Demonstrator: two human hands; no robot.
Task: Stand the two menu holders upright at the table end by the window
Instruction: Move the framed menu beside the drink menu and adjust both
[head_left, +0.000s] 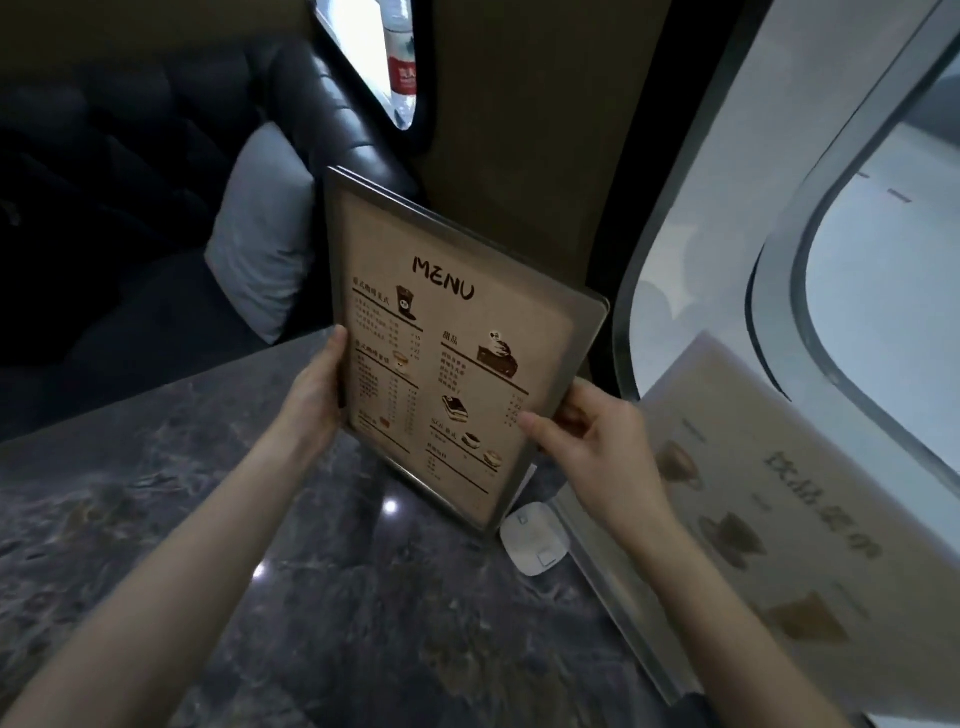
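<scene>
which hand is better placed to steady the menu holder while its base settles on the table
Probably the left hand: it wraps the MENU holder at its left edge, fingers behind it. The right hand only pinches the lower right corner, beside the white puck.

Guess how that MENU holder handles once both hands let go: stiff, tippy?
Likely stiff: the MENU holder stays flat while the left hand and right hand pinch only its side edges. Probably tippy: tall panel, thin bottom edge on the glossy marble table.
</scene>
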